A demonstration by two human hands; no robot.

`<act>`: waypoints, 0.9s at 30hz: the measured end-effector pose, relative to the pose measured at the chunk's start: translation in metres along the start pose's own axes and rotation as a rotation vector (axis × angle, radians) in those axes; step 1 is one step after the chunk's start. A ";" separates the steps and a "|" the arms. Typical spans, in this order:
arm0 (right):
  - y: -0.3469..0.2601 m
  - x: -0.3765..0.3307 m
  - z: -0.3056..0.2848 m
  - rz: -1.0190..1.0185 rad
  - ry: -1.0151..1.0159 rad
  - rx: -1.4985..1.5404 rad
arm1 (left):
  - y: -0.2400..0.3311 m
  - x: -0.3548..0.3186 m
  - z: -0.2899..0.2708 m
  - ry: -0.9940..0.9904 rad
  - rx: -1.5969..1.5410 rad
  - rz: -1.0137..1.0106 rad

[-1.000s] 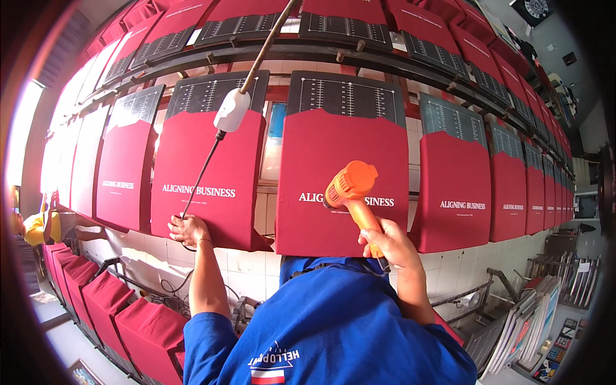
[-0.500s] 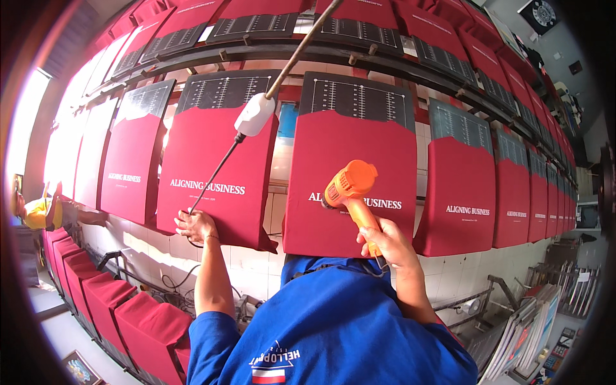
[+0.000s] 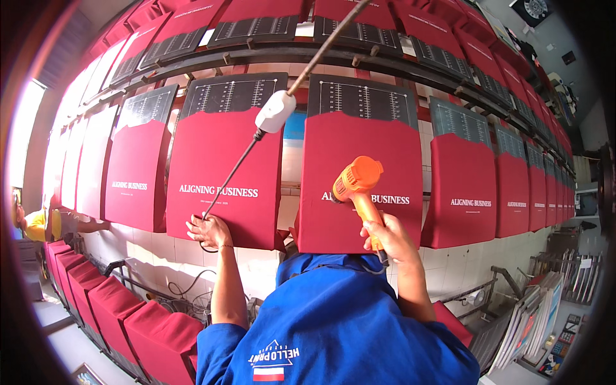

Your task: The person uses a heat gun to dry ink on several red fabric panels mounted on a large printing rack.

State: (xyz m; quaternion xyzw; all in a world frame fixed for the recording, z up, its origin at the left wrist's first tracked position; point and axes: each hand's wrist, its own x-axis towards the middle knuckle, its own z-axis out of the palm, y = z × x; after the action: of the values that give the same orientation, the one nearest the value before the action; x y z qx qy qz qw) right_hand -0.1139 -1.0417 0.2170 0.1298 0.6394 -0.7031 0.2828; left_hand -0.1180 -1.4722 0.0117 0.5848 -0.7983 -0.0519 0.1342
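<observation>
My right hand (image 3: 393,239) grips the handle of an orange heat gun (image 3: 360,176). Its dark nozzle points left, over the white print on a red fabric piece (image 3: 359,234) stretched on a black board (image 3: 359,96). My left hand (image 3: 212,232) is at the lower edge of the neighbouring red fabric piece (image 3: 224,151) on the left, its fingers closed around a black power cord (image 3: 232,170). That cord runs up to a white plug connector (image 3: 276,111), which hangs from a taut brownish cord (image 3: 327,48). Part of the power cord is hidden by my fingers.
More boards with red fabric line the long rack (image 3: 192,54) on both sides and behind. At lower left is another row of red-covered boards (image 3: 119,308). A person in yellow (image 3: 48,224) stands at far left. Framed screens (image 3: 532,321) lean at lower right.
The view has shifted slightly, so the left boards and my left hand appear farther right. My right hand still holds the heat gun over the same print, its nozzle slightly farther right.
</observation>
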 end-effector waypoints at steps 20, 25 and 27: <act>-0.004 0.003 0.058 0.010 0.061 -0.061 | -0.007 -0.001 -0.016 -0.046 -0.269 0.148; -0.006 0.003 0.063 0.035 0.055 -0.088 | -0.015 0.002 -0.007 -0.034 -0.288 0.197; -0.008 0.002 0.063 0.022 0.035 -0.058 | -0.022 0.004 -0.002 -0.015 -0.310 0.239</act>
State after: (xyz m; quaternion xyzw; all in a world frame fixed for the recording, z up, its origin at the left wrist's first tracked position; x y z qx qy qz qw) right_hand -0.1094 -1.1029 0.2319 0.1409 0.6628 -0.6787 0.2832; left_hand -0.0988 -1.4825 0.0086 0.4578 -0.8455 -0.1621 0.2220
